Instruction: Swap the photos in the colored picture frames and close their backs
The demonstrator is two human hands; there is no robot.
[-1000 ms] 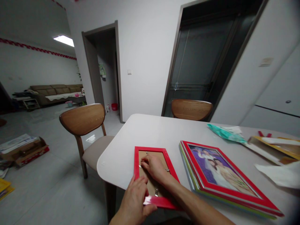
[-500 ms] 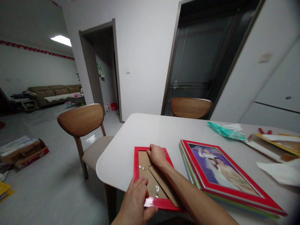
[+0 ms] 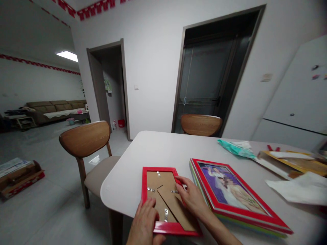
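A red picture frame (image 3: 145, 182) lies face down at the near edge of the table, its brown backing board (image 3: 153, 180) facing up. Small metal clips sit along the board's sides, and a stand leg (image 3: 176, 207) runs diagonally across it. My left hand (image 3: 145, 219) grips the lower left corner, fingers over the side and thumb by the bottom rail. At the right side, my right hand (image 3: 190, 197) is closed on the frame's edge, its fingers by the right metal clip (image 3: 174, 191). Just right of it lies a stack of picture frames, with a red-framed photo (image 3: 230, 190) on top.
A teal and white wrapper (image 3: 236, 148), white paper (image 3: 297, 189) and an open cardboard package (image 3: 286, 163) lie on the table's right. Wooden chairs stand at the left (image 3: 87, 139) and far side (image 3: 201, 125). A cardboard box (image 3: 21, 178) rests on the floor at left.
My right hand has moved from the frame's top edge down to its right side, uncovering the top clip. My left hand stays at the lower left corner. The view has tilted up slightly.
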